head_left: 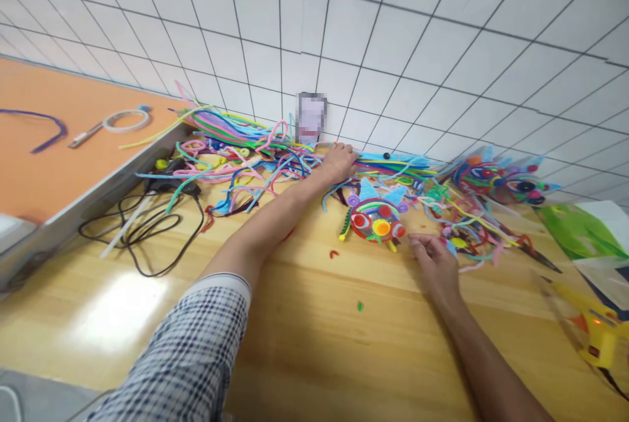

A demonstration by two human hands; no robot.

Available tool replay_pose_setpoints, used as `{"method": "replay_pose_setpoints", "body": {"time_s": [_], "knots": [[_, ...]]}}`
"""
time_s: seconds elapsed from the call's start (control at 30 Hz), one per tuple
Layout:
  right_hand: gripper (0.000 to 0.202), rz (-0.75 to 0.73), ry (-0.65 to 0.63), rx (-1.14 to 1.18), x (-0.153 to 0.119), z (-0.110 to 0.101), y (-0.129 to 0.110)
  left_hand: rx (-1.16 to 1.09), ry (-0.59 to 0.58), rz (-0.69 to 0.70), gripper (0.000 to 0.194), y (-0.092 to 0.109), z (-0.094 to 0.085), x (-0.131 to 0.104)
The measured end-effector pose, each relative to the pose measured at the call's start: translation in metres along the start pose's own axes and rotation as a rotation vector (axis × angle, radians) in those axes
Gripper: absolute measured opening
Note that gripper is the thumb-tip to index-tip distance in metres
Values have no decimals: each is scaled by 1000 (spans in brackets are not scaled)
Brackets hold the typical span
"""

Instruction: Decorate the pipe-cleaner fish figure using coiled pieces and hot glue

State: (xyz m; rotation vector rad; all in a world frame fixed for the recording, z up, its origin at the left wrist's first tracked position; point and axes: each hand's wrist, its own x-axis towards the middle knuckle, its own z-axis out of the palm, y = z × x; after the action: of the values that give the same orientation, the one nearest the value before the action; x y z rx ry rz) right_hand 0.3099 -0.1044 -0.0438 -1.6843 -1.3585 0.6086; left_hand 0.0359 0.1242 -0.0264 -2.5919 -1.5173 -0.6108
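My left hand [340, 163] reaches to the back of the table, into a heap of coloured pipe cleaners [236, 130]. Its fingers bend down among them, and whatever they grip is hidden. A craft figure [376, 220] stands just in front, with light blue pointed tops, a red-rimmed face, an orange middle and purple curls. Right of this figure, my right hand [435, 261] hovers low over the wood with thumb and fingers pinched together. Anything between those fingertips is too small to make out.
Two similar figures [498, 179] lean by the wall at right. Scissors [540, 255] and a yellow glue gun [597, 327] lie nearer. On the left are a coiled black cable [142, 232] and a white stick [128, 225]. A phone [311, 118] stands against the tiles.
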Motion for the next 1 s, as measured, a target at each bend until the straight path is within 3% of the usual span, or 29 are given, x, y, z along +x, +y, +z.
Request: {"method": "replay_pose_setpoints", "body": {"time_s": [0.1, 0.37, 0.57, 1.0], "knots": [[40, -6, 1, -30, 0, -1, 1, 0, 23, 13, 28, 2, -1, 0], [35, -38, 10, -63, -1, -2, -2, -68, 26, -16, 39, 7, 4, -3], [38, -20, -5, -75, -1, -4, -1, -99, -30, -17, 34, 6, 3, -9], [40, -79, -20, -37, -3, 2, -2, -109, -29, 29, 30, 0, 1, -9]]}}
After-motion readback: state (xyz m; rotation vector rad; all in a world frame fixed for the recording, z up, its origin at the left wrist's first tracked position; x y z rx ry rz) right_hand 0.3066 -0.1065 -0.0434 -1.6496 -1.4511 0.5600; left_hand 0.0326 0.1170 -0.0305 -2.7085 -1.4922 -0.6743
